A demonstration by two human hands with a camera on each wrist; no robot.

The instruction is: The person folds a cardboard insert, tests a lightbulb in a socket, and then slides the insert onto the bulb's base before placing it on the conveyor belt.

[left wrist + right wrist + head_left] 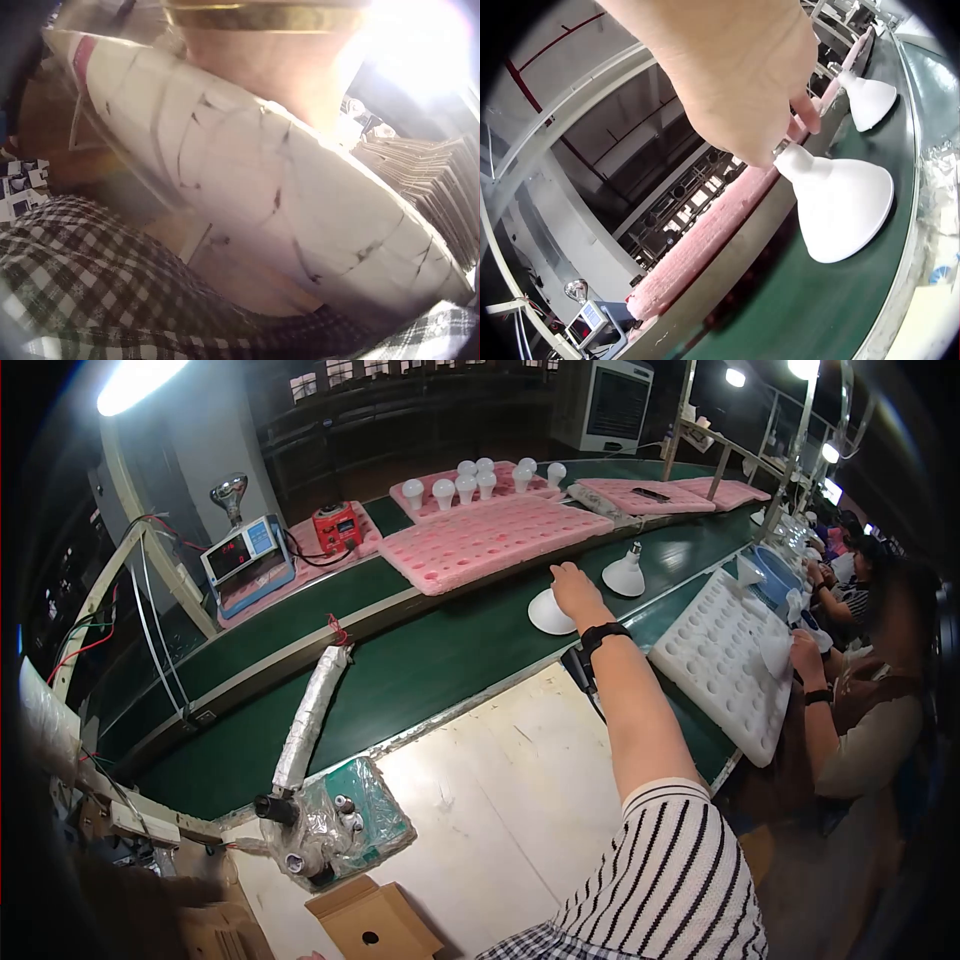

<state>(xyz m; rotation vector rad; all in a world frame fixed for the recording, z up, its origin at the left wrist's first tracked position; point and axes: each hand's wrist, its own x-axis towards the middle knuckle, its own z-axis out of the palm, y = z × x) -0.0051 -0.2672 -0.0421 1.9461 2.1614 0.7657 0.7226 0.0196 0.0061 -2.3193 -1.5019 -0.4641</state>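
My right hand (578,596) reaches over the green conveyor belt and grips a white cone-shaped light bulb (844,206) by its narrow metal-capped end, its wide face toward the belt. In the head view the hand covers that narrow end. A second bulb of the same shape (625,574) stands on the belt just beyond, cap up. My left hand (262,75) shows only partly in the left wrist view, below a gold band, at the edge of a white worktable (232,161); its fingers are hidden.
Pink foam trays (490,542) line the far ledge, one with several round bulbs. A meter (245,560) and red device (337,527) stand left. A foil-wrapped post (312,720) rises near a wrapped fixture. A cardboard box (375,925) lies in front; a person works right beside a white foam tray (725,660).
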